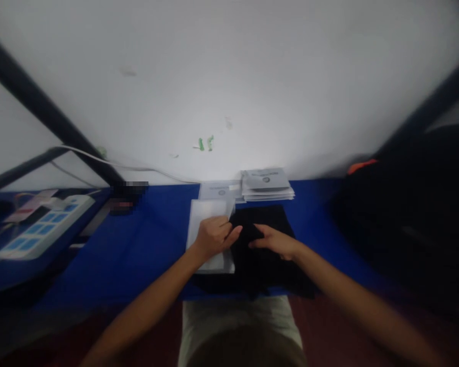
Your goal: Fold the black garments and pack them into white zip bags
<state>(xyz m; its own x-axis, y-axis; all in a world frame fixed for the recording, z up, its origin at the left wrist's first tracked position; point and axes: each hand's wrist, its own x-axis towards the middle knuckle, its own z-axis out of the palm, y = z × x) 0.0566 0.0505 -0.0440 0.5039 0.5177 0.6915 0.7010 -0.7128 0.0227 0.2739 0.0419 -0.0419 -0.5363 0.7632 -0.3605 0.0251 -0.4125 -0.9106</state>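
Note:
Black cloth-like material [270, 267] lies on the blue table in front of me. My left hand [214, 237] is closed at its left edge, over a pale, flat, shiny packet [208, 260]; its fingers are curled and what they grip is too dark to make out. On the right, my right hand [277, 242] has its thumb and fingers around a raised fold of the black material. The fold stands between both hands.
Behind the black material, a stack of white printed packets [268, 186] stands near the wall, beside a flatter one [216, 191]. A power strip [46, 227] is at the left; a large dark object [409, 219] fills the right.

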